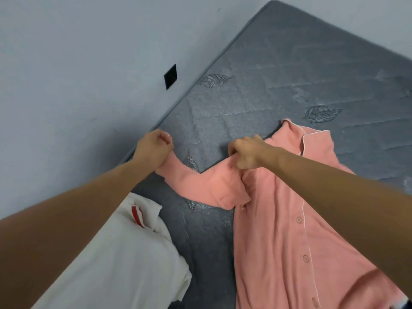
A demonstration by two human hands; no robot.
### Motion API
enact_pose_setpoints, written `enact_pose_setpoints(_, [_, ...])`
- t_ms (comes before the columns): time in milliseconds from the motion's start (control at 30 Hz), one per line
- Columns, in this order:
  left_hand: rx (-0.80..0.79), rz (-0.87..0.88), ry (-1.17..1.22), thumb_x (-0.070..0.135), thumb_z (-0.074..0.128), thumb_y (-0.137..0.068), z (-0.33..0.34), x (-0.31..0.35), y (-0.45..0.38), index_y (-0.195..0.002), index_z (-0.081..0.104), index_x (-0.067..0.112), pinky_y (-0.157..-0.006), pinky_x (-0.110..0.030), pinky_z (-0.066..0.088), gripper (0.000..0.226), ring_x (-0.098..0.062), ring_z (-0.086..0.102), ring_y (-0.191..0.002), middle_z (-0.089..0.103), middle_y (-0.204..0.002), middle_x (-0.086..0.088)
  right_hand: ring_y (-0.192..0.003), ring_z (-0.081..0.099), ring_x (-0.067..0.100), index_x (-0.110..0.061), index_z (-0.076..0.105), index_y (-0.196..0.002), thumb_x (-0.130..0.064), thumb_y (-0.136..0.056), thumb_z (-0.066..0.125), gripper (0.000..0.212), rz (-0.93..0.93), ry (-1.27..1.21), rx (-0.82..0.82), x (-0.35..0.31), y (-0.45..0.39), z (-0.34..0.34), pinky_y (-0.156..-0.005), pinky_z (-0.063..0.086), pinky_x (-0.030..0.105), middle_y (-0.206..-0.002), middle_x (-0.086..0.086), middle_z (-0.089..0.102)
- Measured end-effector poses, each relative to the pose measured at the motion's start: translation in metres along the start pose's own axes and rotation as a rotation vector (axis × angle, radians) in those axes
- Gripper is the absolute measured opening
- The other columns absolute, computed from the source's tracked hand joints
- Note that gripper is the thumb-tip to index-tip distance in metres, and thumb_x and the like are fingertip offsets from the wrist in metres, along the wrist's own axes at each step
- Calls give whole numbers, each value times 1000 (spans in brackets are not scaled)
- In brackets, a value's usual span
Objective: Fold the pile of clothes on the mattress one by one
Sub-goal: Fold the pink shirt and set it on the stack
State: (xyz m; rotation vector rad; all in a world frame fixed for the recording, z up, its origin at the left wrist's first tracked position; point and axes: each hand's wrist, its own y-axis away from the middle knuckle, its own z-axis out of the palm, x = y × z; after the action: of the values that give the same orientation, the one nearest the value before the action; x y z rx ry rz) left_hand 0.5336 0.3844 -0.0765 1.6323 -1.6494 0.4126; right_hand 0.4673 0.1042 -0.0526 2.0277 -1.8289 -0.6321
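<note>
On the mattress, head view: two bare hands worked a pink garment.
Left fingers (pixel 163 139): curled tight together, clamped on the cuff end of the sleeve; the fabric emerged from beneath the fist.
Left hand (pixel 153 148): held near the mattress edge, close to the wall, with the forearm running back toward the lower left corner.
Right fingers (pixel 240 162): bent downward and pinched on the fabric where the sleeve met the shoulder — knuckles uppermost.
Right hand (pixel 247 152): positioned just beside the collar, its forearm crossing over the shirt front toward the right edge.
Sleeve (pixel 205 184): stretched between the two hands, sagging slightly in the middle, with a folded flap lying along its lower side.
Pink shirt (pixel 276 230): spread front-up on the mattress, buttoned down a white-piped placket, collar pointing away from the person; its lower part ran out of the picture.
White garment (pixel 124 264): lay crumpled at lower left, under the left forearm, with a red-and-white stripe showing near its upper edge — apart from the pink shirt.
Mattress (pixel 289 70): grey, quilted, with stitched leaf motifs.
Wall (pixel 66 63): pale blue-grey, bearing a dark square plate (pixel 170 76).
</note>
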Motion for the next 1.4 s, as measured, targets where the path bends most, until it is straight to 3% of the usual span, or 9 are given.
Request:
enact_pose_setpoints(200, [43,569,-572,29,75,-80,14,-11,18,-125,68,20,-109,-52,41,46,-40,41,-135,45,-145,-17,-90,64,24,-28,66,-83,-53,-88,69,26,-41,-66,-57,-15,-18,9,-80,41,35,-81,-7,67])
enact_pose_setpoints(367, [-689,489,-651,41,79,-79,45,2,21,-143,52,23,-103,-40,44,71,-25,50,-123,63,-126,-1,-79,59,26,-22,52,-75,-26,-95,58,21,-82,-212,-30,-18,-19,15,-70,40,34,-73,-3,62])
enact_pose_setpoints(467, [-641,569,-806,35,74,-81,45,0,17,-97,55,23,-81,-36,46,28,-29,61,-106,65,-103,-1,-80,57,30,-20,51,-82,-24,-99,54,17,-97,-250,73,-15,-16,12,-72,45,40,-76,0,62])
enact_pose_setpoints(633, [-144,580,-615,31,63,-90,22,-9,6,-86,47,24,-68,-40,46,17,-34,66,-85,66,-84,-7,-88,52,29,-25,48,-96,-29,-105,48,10,-12,-282,245,-7,-23,-5,-78,45,44,-92,0,60])
enact_pose_setpoints(733, [-363,325,-581,73,46,-88,12,-3,2,-94,63,26,-83,-37,44,50,-22,58,-99,64,-92,6,-92,56,29,-23,54,-93,-30,-104,50,14,-26,-256,133,-13,-29,-12,-79,45,41,-89,0,61])
enact_pose_setpoints(833, [-639,170,-518,65,27,-105,16,10,-1,-114,70,15,-105,-42,43,67,-32,59,-125,68,-126,-12,-86,56,30,-20,56,-82,-27,-104,50,24,-65,-258,121,-22,-29,-12,-76,46,42,-78,-2,58])
enact_pose_setpoints(967, [-740,84,-644,50,62,-97,20,8,-2,-91,66,16,-60,-28,42,35,-26,67,-85,71,-98,-10,-82,55,30,-21,51,-85,-27,-108,46,24,-78,-294,204,-21,-25,-7,-77,47,46,-76,-2,56])
enact_pose_setpoints(1233, [-546,148,-875,49,55,-96,-14,-29,2,-110,62,16,-84,-33,43,36,-33,64,-108,69,-122,-12,-88,57,34,-22,47,-90,-33,-108,41,22,-8,-231,215,-19,-22,-11,-81,51,51,-88,2,62])
enact_pose_setpoints(1400, [-400,272,-530,47,72,-90,-41,-55,5,-64,43,21,-63,-34,33,47,-24,49,-68,53,-66,6,-110,61,30,-25,53,-120,-46,-99,61,30,-48,-317,53,-57,-33,-12,-96,49,45,-118,2,67])
